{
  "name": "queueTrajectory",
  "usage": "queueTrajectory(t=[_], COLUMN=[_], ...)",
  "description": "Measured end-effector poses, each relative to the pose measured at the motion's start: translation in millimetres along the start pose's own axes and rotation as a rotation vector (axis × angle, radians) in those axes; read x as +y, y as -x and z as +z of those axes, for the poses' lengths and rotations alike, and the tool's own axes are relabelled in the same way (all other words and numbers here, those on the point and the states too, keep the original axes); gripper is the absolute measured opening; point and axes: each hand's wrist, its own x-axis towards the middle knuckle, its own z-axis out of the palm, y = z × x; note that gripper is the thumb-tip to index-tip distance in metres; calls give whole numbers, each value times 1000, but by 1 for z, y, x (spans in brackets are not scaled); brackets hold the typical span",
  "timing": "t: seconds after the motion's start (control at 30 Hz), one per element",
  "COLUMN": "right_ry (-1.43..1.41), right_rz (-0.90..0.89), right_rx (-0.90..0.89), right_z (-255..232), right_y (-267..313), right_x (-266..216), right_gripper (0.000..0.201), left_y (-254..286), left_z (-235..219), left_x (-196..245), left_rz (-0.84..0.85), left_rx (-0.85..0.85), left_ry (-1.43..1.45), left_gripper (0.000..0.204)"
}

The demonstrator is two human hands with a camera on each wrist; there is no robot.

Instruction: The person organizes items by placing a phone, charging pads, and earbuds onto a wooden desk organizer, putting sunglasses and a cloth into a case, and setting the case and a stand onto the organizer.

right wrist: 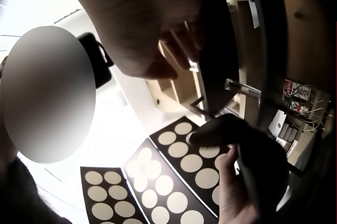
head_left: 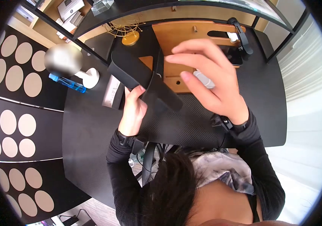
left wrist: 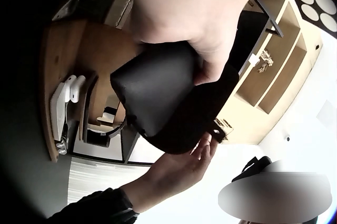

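Note:
My left hand (head_left: 132,116) grips a black leather-like case (head_left: 130,71) and holds it up over the desk, thumb on its near side. A wide flap (head_left: 164,94) hangs from the case toward the right. In the left wrist view the case (left wrist: 152,92) shows a smooth dark body and a small strap with a metal stud near the flap's edge. My right hand (head_left: 217,83) is raised to the right of the case with fingers spread and slightly bent, holding nothing. The inside of the case is hidden.
A wooden organizer (head_left: 168,32) stands at the back of the black desk (head_left: 89,139), with a white device (head_left: 204,80) and a dark phone (head_left: 233,55). To the left are a gold wire ornament (head_left: 130,38), a blue bottle (head_left: 68,83) and a white stand (head_left: 91,78).

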Motion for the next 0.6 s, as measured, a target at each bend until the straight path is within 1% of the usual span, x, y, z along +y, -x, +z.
queueTrajectory(t=[0.03, 0.07, 0.1, 0.13, 0.2, 0.23, 0.27, 0.33, 0.37, 0.4, 0.47, 0.5, 0.53, 0.6], right_ry=[-102, -204, -240, -254, -208, -188, -190, -228, -228, -228, -228, -224, -220, -201], right_rz=[34, 68, 57, 7, 66, 65, 65, 114, 114, 149, 186, 209, 231, 243], right_rx=[-35, -67, -207, -293, -346, -327, -327, -316, -315, -287, -261, -253, -246, -274], right_z=[9, 15, 18, 23, 26, 31, 32, 34, 35, 36, 37, 37, 37, 36], right_y=[3, 7, 11, 13, 16, 18, 19, 19, 20, 20, 21, 22, 22, 23], right_x=[5, 10, 13, 13, 2, 1, 1, 1, 3, 7, 13, 16, 16, 16], right_gripper=[29, 27, 23, 22, 20, 17, 17, 15, 15, 14, 15, 16, 16, 18], left_y=[4, 10, 12, 11, 15, 8, 10, 15, 12, 13, 18, 20, 20, 20], left_z=[7, 20, 27, 23, 23, 15, 11, 13, 6, 9, 26, 34, 34, 33], left_x=[1, 4, 5, 6, 8, 9, 8, 10, 14, 18, 33, 34, 35, 36], left_rz=[-5, -19, -32, -38, -102, -156, -157, -87, -135, -135, -210, -211, -211, -177], left_rx=[-2, -3, -4, 48, -7, -67, -65, -133, -158, -158, -226, -196, -195, -256], left_ry=[1, -77, -154, -294, -158, -193, -194, -268, -223, -223, -476, -491, -489, -548], left_gripper=[54, 55, 56, 58, 62, 67, 67, 73, 81, 81, 90, 96, 96, 93])
